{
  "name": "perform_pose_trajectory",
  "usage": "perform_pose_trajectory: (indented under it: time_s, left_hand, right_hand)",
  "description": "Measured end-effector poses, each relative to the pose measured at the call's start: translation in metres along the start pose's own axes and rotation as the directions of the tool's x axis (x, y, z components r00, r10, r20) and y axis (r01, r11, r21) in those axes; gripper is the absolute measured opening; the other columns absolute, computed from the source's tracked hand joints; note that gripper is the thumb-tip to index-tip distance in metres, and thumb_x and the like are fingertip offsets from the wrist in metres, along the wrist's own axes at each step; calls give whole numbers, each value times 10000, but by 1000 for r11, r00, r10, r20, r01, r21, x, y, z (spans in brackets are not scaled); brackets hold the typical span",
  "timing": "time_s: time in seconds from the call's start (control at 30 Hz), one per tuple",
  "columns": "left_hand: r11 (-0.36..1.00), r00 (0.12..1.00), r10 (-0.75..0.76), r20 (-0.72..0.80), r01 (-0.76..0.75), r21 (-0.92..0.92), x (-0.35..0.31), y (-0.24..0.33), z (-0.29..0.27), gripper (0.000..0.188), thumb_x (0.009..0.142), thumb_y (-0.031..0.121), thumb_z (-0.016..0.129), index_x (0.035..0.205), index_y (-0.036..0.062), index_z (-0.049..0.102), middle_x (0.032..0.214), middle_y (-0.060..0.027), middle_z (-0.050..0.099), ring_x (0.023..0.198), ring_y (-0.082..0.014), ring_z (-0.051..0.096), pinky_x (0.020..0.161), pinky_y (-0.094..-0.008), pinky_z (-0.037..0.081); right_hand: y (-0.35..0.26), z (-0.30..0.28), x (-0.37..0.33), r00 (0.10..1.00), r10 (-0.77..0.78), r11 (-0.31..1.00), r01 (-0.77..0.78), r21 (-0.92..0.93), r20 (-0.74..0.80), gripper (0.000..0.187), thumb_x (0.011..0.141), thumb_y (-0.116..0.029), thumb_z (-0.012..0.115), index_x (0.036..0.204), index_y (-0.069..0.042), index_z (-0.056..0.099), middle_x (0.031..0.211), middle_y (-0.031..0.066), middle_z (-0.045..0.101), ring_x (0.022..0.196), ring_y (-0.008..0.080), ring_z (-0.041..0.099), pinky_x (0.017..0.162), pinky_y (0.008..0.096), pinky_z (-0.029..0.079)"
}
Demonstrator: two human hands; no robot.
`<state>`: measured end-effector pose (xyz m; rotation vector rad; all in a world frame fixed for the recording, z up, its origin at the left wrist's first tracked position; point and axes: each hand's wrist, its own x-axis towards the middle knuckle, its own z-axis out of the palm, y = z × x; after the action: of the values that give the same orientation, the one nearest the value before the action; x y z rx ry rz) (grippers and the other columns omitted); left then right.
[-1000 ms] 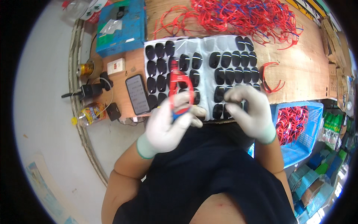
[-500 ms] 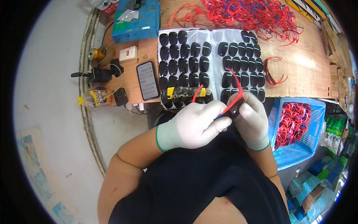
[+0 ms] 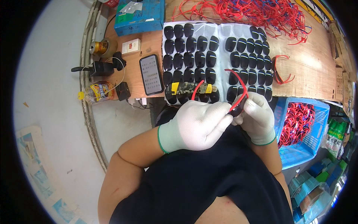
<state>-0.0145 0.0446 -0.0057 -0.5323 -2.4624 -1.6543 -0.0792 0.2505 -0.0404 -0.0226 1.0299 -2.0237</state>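
Note:
Both hands wear white gloves with green cuffs and meet in front of my chest. My left hand (image 3: 203, 125) is closed on a red sunglasses frame (image 3: 242, 87), its temples pointing up and away from me. Pinched at the other side of the same frame is my right hand (image 3: 256, 117). A dark lens (image 3: 237, 111) shows between the fingertips of both hands; whether it is fully seated in the rim I cannot tell. Just beyond lies a white sheet (image 3: 223, 52) with rows of dark lenses (image 3: 200, 59). Across its lower left rests a camouflage-patterned bar with yellow ends (image 3: 192, 88).
Red and blue frames (image 3: 253, 15) are heaped at the back. One red frame (image 3: 282, 70) lies right of the sheet. More fill a blue crate (image 3: 302, 151) at right. Left are a phone (image 3: 151, 74), a small white box (image 3: 131, 46), a blue box (image 3: 140, 18) and cables.
My view has shifted slightly, so the table items sit higher and further right. Both hands keep hold of the frame, and the fingers have moved a little around the lens.

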Motion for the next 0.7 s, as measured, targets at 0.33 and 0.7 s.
perform_pose_trajectory:
  time_s: [0.33, 0.7]
  left_hand:
    - [928, 977, -198, 81, 213, -306, 5, 7, -15, 101, 937, -1, 551, 900, -46, 634, 629, -69, 618, 494, -206, 624, 481, -311, 490]
    - [959, 982, 185, -29, -174, 225, -2, -10, -2, 35, 851, -50, 618, 876, -28, 628, 635, -89, 585, 475, -255, 586, 458, -327, 470]
  right_hand:
    - [5, 16, -4, 986, -139, 981, 124, 152, 92, 339, 942, -252, 648, 1011, 81, 641, 753, 121, 634, 655, 185, 580, 621, 319, 465]
    - [-6, 27, 2, 988, 57, 997, -63, -36, -144, 302, 976, -263, 656, 912, 32, 657, 736, 69, 640, 628, 121, 577, 619, 263, 461]
